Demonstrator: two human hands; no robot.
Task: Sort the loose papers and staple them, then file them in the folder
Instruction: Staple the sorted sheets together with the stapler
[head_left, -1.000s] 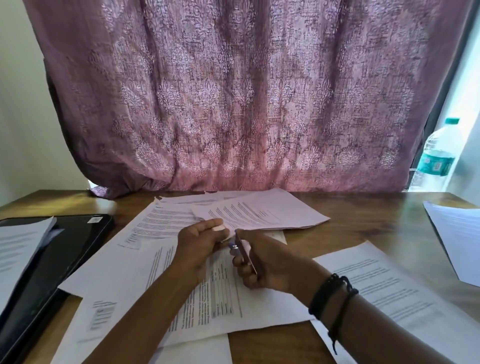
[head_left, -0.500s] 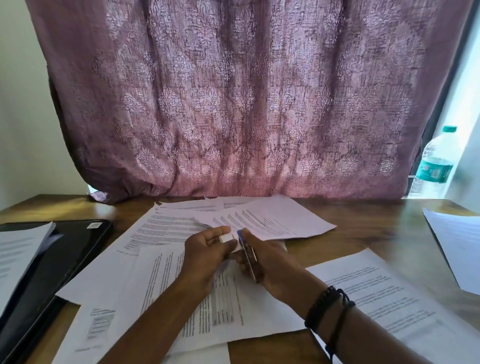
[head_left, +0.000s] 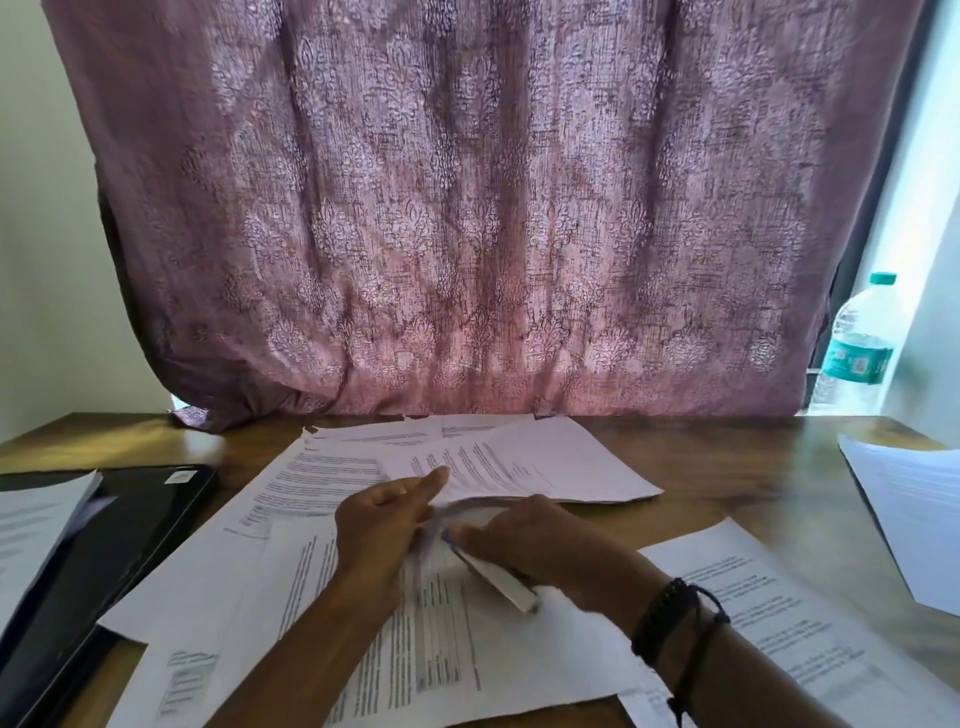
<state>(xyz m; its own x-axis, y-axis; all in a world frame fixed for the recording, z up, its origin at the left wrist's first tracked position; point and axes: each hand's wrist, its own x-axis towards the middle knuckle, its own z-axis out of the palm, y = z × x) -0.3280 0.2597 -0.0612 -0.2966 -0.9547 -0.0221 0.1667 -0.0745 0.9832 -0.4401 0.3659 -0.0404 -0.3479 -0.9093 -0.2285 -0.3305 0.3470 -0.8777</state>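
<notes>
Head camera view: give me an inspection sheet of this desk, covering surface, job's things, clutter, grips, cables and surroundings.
Surface: wooden table, largely covered by sheets.
Job's things: loose papers spread across the middle; stapler in hand; black folder at left, with a paper stack on it.
Clutter: separate sheet at the right edge; water bottle upright at far right, behind the table.
Grips: left hand pinches a blurred sheet corner; right hand grips the stapler at that corner.
Cables: nothing seen.
Surroundings: patterned purple curtain behind the table; pale wall at left.
</notes>
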